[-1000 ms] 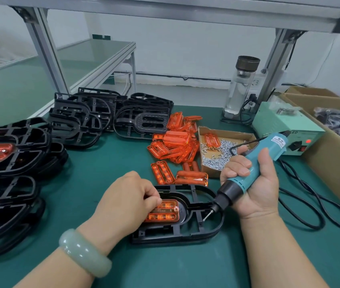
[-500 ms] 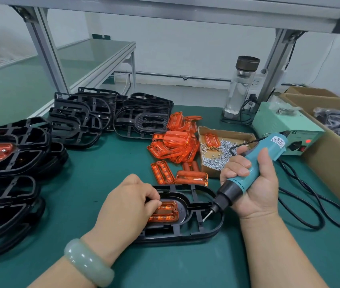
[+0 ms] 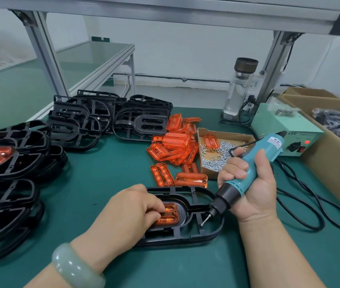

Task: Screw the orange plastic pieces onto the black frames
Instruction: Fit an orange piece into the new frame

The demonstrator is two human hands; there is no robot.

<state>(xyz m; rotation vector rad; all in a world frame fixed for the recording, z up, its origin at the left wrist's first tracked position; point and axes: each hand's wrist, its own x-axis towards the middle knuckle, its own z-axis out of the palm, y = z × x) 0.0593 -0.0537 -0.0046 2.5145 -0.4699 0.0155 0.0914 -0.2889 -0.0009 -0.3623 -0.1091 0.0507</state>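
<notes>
Green-matted table [image 3: 106, 167] beneath an aluminium rack [image 3: 46, 53], white wall [image 3: 185, 48] behind. Toward 6 o'clock, black frame [image 3: 185, 239] lying flat on the mat, orange piece [image 3: 170, 215] seated in its central recess. Left grip [image 3: 127, 213] curled over that piece, fingertips pinning its top, probably to hold it seated and stop the frame sliding during screwing. Right grip [image 3: 250, 190] clenched around teal electric screwdriver [image 3: 254, 165], slanted with the cord end up toward 1 o'clock and bit [image 3: 205, 220] pointing down toward 7, likely for a short drop onto a screw hole. Bit poised over the frame's open right end, just beside the piece at its 3 o'clock, not touching it; no telling of any screw on the tip. Laid within easy reach, seemingly on purpose: loose orange pieces [image 3: 175, 146] at 12 o'clock, box of screws [image 3: 229, 135] at 1, empty frames [image 3: 81, 123] at 11, fitted frames [image 3: 13, 156] stacked at 9.
</notes>
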